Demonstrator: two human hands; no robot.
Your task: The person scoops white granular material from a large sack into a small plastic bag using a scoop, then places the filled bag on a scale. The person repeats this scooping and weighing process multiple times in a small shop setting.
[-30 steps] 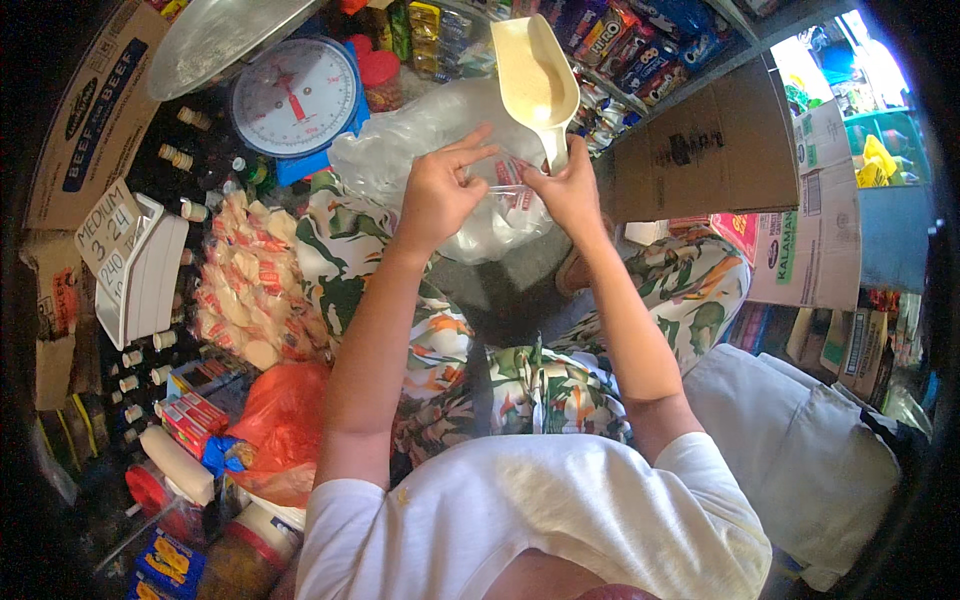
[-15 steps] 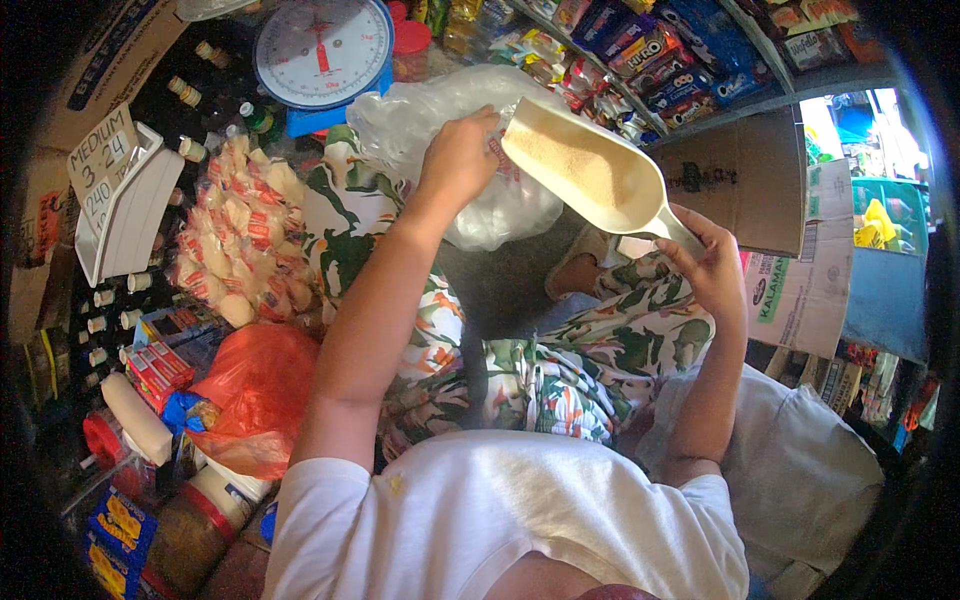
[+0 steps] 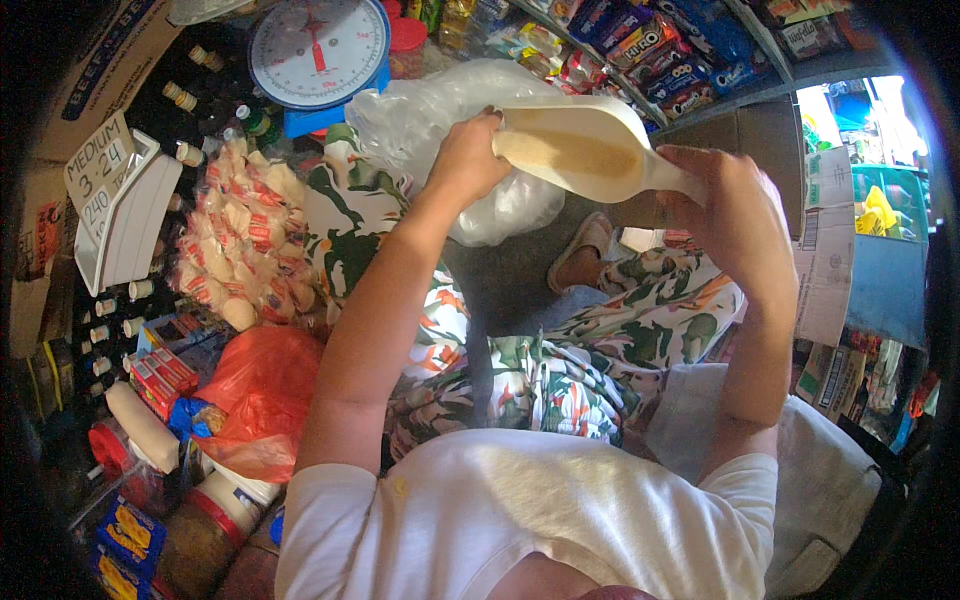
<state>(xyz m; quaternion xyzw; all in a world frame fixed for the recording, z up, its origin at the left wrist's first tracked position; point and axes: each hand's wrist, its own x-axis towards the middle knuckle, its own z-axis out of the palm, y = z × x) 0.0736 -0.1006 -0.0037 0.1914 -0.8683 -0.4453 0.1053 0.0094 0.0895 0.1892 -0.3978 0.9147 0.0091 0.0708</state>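
My right hand (image 3: 725, 205) grips the handle of a cream plastic scoop (image 3: 625, 120), raised above my lap. Light brown granules (image 3: 590, 158) lie along the inside of the scoop, whose mouth tips down to the left. At that mouth is my left hand (image 3: 470, 160), its fingers curled; what they hold is hidden behind the hand and the scoop. Just beyond both hands spreads a large clear plastic bag (image 3: 430, 110), bulging and wrinkled.
A blue dial scale (image 3: 318, 55) stands at the far left. Left of my legs are a bag of red-and-white packets (image 3: 245, 235), a red plastic bag (image 3: 265, 390) and several bottles. Snack packs (image 3: 650, 50) fill a far shelf; a cardboard box (image 3: 765, 150) stands right.
My right hand has risen and moved right, tipping the scoop further toward my left hand. Fewer granules show in the scoop. My left hand has shifted slightly.
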